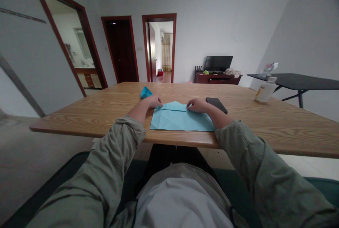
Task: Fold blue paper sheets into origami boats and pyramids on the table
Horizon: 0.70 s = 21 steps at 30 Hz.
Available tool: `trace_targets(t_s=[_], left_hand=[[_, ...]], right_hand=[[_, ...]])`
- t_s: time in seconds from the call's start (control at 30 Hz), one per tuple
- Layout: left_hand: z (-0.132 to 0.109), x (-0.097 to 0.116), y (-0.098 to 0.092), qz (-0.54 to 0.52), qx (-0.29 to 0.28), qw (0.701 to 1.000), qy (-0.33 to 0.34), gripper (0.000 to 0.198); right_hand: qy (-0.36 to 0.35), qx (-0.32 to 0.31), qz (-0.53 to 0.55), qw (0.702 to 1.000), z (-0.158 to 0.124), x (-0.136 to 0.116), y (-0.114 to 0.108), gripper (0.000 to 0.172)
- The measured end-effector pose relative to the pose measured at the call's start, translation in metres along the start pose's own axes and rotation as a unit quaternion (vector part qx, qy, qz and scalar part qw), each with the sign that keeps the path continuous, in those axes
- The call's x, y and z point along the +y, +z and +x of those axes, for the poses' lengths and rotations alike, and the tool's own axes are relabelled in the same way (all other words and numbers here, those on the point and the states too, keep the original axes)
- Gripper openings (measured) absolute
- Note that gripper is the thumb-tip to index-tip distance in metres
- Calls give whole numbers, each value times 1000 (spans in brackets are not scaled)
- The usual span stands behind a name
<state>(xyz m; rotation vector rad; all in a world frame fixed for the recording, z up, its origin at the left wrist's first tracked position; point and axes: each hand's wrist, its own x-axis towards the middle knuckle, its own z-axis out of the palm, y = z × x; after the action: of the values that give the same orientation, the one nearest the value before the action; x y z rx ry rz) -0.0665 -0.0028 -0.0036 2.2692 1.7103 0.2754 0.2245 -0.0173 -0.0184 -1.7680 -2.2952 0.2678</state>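
Observation:
A light blue paper sheet point(180, 120) lies flat on the wooden table point(106, 115), with creases across it and a folded strip along its far edge. My left hand point(153, 101) rests at the far left corner of the sheet, fingertips on the fold. My right hand point(197, 105) curls over the fold's right end, pinching the paper. Just past my left hand sits a small folded piece of darker blue paper point(146, 92). A black smartphone point(217, 104) lies face up beyond my right hand, close to its wrist.
A white plastic bottle point(265, 91) lies on the table's right side. Beyond the table's far right corner stands a black side table point(296, 81). A television point(218, 63) sits on a dark red cabinet point(214, 78) against the far wall.

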Motion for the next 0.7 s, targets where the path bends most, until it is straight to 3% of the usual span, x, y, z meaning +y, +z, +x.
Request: trace_targets(t_s=[0.13,0.53,0.63,0.7], left_hand=[[-2,1,-2,6,9,1000,8,21],[5,-3,1,27,-7,999,18,28],[7,-4,1,24,-6,999,29,26],[9,-5,2,23,-6,999,31,26]], right_hand=[[4,0,0,1000,-2,-2,-1,28],[10,16,-38,999,-2,-7,-1,25],[-29,71,23,997,-7,-24,-19,20],[-96,126,121,980,-8,-37,-41,28]])
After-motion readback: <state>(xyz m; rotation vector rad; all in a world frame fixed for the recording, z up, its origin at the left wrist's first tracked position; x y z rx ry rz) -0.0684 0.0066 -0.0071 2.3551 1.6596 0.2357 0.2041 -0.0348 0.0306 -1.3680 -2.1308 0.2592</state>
